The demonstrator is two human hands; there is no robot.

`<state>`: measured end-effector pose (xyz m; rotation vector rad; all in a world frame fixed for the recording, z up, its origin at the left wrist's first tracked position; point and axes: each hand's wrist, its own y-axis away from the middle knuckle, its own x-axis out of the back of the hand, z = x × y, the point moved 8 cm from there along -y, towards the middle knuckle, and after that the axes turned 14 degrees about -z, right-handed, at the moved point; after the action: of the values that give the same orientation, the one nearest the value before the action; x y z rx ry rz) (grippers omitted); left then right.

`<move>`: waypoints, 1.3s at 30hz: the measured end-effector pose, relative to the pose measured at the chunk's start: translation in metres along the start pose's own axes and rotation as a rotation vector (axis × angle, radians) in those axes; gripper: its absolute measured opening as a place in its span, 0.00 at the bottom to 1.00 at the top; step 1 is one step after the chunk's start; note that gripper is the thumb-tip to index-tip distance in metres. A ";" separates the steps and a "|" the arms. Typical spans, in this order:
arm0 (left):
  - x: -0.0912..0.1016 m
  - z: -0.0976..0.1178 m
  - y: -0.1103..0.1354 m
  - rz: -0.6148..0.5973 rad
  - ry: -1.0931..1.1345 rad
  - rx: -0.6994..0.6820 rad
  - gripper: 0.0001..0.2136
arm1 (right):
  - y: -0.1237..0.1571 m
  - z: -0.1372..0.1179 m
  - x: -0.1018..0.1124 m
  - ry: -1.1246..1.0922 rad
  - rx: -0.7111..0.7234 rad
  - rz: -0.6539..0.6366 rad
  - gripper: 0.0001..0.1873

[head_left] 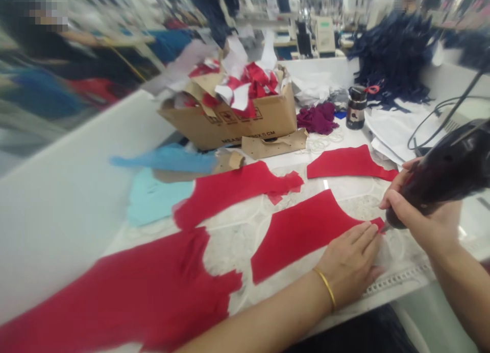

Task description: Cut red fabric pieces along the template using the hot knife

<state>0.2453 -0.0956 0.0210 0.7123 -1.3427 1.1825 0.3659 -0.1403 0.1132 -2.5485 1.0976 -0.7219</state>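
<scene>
My left hand [350, 261] lies flat with its fingers stretched out, pressing on the narrow right end of a red fabric piece [302, 230]. In my right hand [415, 217] is a black handheld power tool [440, 171] with a thin metal tip, its cord rising to the upper right. The tip is at the fabric's end, just beyond my left fingertips; whether it touches the cloth I cannot tell. Another cut red fabric piece [344, 162] lies behind, and a third red piece [225, 192] is to the left. A large red cloth [126, 286] covers the left front.
A cardboard box [237, 128] full of red and white scraps stands at the back. Behind the pieces are a black bottle [356, 108], purple cloth [317, 118], and white sheets [401, 131]. Light-blue pieces [156, 197] lie left. A blurred person [46, 46] is at the far left.
</scene>
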 end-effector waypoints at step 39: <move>-0.021 0.003 0.003 -0.042 -0.069 0.032 0.34 | -0.001 0.022 0.006 0.069 0.027 0.102 0.10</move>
<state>0.2447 -0.1017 0.0003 0.8073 -1.3618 1.1573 0.3826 -0.1429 0.0972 -2.4418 1.2212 -0.7980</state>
